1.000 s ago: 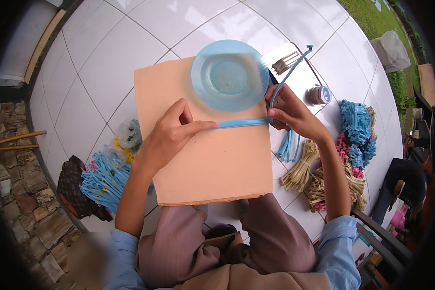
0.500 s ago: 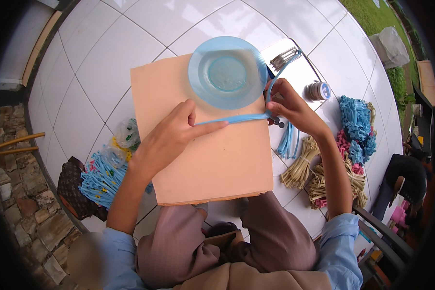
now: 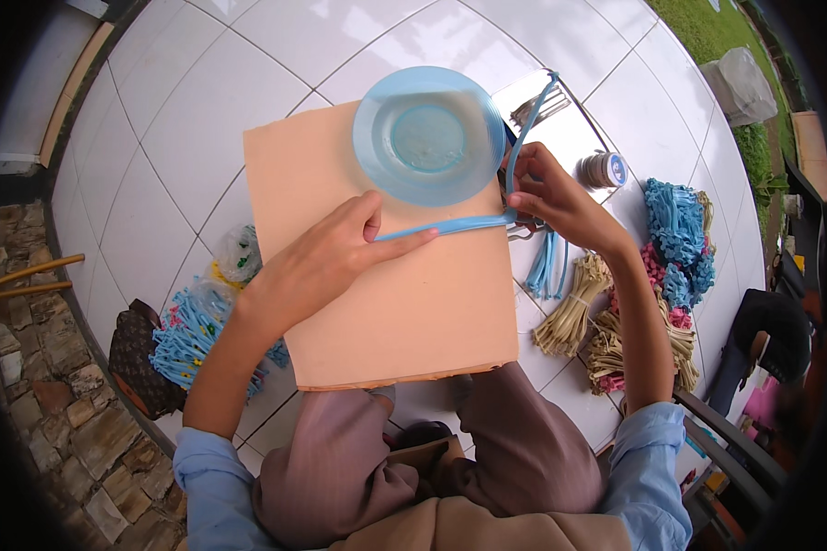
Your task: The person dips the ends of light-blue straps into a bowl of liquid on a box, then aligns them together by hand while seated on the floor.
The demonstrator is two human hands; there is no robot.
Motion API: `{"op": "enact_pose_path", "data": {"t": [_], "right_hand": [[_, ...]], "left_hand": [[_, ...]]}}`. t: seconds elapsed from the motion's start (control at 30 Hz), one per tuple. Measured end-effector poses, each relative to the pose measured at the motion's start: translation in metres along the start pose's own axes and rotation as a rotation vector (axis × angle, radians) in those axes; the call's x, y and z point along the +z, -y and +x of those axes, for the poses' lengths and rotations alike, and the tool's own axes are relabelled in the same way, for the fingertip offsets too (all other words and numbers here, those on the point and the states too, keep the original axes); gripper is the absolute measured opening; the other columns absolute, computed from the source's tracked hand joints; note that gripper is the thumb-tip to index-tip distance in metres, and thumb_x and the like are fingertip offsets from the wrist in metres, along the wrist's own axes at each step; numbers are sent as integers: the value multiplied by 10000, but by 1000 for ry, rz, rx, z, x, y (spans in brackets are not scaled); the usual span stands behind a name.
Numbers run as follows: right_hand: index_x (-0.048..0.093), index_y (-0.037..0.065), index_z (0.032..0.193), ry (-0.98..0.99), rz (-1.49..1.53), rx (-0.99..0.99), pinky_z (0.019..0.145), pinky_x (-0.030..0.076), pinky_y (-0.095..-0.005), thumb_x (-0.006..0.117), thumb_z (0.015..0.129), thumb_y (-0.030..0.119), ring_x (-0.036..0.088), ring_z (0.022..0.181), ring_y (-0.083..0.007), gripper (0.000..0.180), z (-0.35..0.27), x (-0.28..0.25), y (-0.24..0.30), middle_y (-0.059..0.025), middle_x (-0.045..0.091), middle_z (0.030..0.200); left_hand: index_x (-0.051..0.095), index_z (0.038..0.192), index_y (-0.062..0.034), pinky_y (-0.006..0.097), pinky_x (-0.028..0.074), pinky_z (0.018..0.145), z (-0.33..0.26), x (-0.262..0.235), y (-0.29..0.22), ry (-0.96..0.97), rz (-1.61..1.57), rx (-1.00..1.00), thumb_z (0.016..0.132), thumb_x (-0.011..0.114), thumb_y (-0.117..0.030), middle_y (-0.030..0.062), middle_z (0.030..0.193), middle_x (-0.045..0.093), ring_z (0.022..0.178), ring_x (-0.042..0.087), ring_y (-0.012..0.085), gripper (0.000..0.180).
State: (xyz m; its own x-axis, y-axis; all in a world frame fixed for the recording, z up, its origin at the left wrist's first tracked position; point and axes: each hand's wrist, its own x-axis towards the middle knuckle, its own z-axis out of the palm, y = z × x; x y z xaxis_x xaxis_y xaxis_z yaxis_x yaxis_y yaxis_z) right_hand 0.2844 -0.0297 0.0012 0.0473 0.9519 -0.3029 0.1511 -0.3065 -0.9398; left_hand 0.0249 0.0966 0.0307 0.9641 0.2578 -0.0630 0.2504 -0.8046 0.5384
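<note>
Blue strip now drawn flat under the bowl.
The left hand (image 3: 326,262) pins the flat light-blue plastic strip (image 3: 446,226) to the peach-coloured square board (image 3: 377,312); the right hand (image 3: 547,197) pinches its bend, which has moved closer to the translucent blue round bowl (image 3: 429,135).

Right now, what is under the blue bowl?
The blue bowl sits on the top edge of the peach board, over white floor tiles. What lies beneath the board is hidden.

The right hand (image 3: 547,197) is covering the bend in the blue strip (image 3: 450,225), so its grip there is not showing. The blue bowl (image 3: 429,135) is hiding the board's (image 3: 404,294) far corner. The small jar's (image 3: 603,169) label is staying too small to tell.
</note>
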Motion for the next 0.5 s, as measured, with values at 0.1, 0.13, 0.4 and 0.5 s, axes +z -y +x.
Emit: {"op": "enact_pose_path", "data": {"t": [0.1, 0.13, 0.4, 0.5], "right_hand": [[369, 47, 1078, 3, -6, -3, 587, 435, -235, 557, 910, 189, 493, 726, -74, 289, 3, -1, -2, -10, 449, 836], [368, 50, 1066, 4, -14, 5, 582, 434, -236, 555, 911, 187, 494, 716, -77, 279, 3, -1, -2, -10, 449, 834], [367, 34, 1104, -7, 29, 51, 569, 431, -246, 542, 917, 186, 499, 695, -91, 297, 1, 3, 0, -15, 448, 822], [362, 25, 1155, -35, 43, 24, 590, 432, -250, 541, 917, 165, 499, 701, -96, 329, 0, 7, -4, -19, 446, 820]], "left_hand": [[617, 1163, -319, 264, 384, 614, -1, -2, 3, 10, 7, 30, 820, 576, -75, 29, 774, 304, 695, 406, 170, 423], [614, 1170, -312, 265, 384, 613, -1, -1, 3, 6, 4, 39, 811, 575, -62, 31, 771, 305, 695, 406, 170, 439], [616, 1176, -282, 280, 394, 643, 2, -9, -4, 8, 19, 39, 777, 557, -40, 36, 756, 323, 697, 419, 184, 471], [620, 1164, -253, 287, 409, 737, 2, -12, -12, -25, 260, 111, 765, 549, -58, 43, 798, 403, 781, 472, 190, 450]]}}
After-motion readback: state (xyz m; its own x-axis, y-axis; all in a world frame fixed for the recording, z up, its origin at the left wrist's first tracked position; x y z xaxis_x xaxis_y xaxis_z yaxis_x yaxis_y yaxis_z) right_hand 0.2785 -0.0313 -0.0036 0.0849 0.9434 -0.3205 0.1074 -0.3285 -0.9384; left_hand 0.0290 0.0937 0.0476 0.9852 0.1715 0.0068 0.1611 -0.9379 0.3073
